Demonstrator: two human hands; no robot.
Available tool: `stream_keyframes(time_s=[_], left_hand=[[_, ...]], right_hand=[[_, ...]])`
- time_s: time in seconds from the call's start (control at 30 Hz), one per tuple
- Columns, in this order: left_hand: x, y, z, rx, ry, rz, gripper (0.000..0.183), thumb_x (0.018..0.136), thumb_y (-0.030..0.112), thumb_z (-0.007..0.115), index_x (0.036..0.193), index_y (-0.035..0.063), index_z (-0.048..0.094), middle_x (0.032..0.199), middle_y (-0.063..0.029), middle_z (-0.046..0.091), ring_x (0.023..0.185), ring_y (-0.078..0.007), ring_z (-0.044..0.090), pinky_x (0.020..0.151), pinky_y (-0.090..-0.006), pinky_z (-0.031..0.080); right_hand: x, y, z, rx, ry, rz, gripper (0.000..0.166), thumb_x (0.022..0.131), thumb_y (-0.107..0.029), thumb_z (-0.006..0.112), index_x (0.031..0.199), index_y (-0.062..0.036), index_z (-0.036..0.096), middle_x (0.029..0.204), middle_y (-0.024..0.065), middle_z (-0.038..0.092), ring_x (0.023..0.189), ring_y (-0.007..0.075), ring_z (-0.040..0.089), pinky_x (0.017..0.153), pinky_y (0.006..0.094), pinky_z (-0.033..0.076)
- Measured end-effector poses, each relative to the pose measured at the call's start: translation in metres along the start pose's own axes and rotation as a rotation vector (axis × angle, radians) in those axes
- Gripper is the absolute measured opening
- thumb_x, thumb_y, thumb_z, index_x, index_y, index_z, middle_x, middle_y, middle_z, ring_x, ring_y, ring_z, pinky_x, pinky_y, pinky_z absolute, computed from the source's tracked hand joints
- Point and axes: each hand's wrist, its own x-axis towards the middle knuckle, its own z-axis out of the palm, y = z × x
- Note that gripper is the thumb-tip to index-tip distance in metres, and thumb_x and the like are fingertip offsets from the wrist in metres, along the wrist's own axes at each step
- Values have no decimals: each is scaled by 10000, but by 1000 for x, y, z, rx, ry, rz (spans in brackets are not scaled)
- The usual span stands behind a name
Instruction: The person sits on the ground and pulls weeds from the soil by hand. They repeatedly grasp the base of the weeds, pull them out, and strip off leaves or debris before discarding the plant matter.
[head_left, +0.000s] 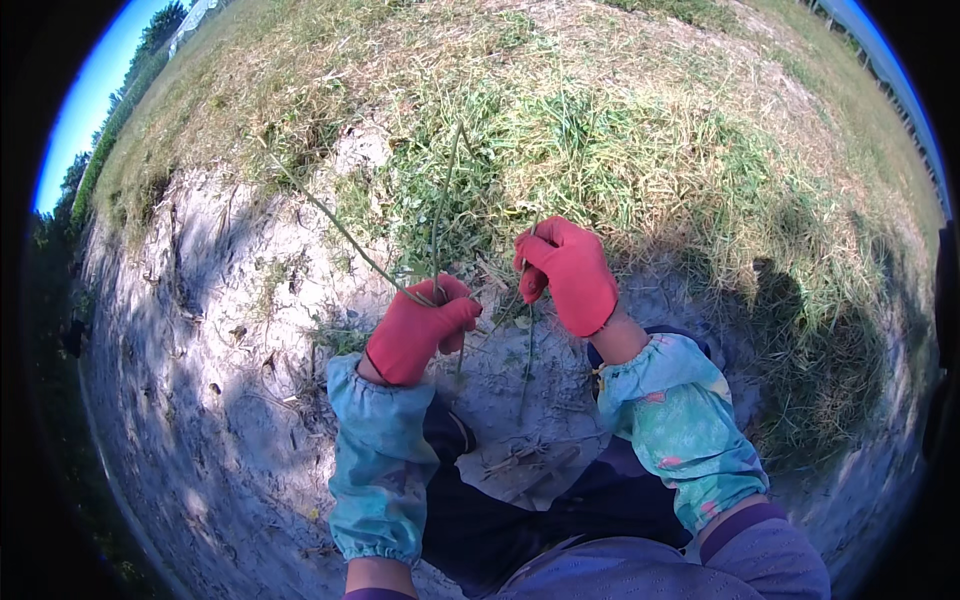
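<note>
In a red glove, my left hand (418, 328) grips several thin green plant stems. One long stem (341, 229) slants from it up and to the left. Another stem (442, 202) rises almost straight and bends over at its top. My right hand (568, 274), gloved in the same red, is a short way off to the right and slightly farther from me. Pinched in its fingers is a thin stem (531, 337), whose lower end hangs toward the soil. Its fingertips are partly hidden by the glove.
Cut green grass and weeds (577, 157) lie heaped beyond my hands and along the right. Pale, dry soil (247, 390) spreads to the left, with scattered twigs. Dry stalk pieces (529, 457) lie between my legs. Trees (154, 34) line the far left edge.
</note>
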Motion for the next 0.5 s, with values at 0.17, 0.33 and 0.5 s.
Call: stream_keyframes(time_s=[0.17, 0.33, 0.5], left_hand=[[6, -6, -15, -77, 288, 78, 92, 915, 140, 675, 884, 60, 643, 710, -9, 643, 525, -69, 528, 475, -225, 376], [20, -13, -11, -293, 298, 138, 127, 926, 170, 685, 875, 64, 637, 625, 26, 533, 459, -56, 397, 430, -227, 260], [30, -13, 27, -295, 118, 22, 165, 903, 183, 718, 885, 67, 602, 666, 1, 589, 479, -67, 469, 430, -220, 311]], right_hand=[[16, -22, -44, -24, 84, -53, 192, 903, -187, 645, 860, -4, 609, 733, 69, 637, 490, 143, 578, 437, 297, 450], [4, -13, -24, -120, -154, 126, 180, 887, -171, 656, 867, 4, 616, 712, 59, 634, 491, 141, 586, 439, 292, 457], [3, 16, -3, -230, -352, 198, 155, 856, -114, 689, 857, 21, 612, 686, 67, 629, 514, 145, 621, 466, 282, 491]])
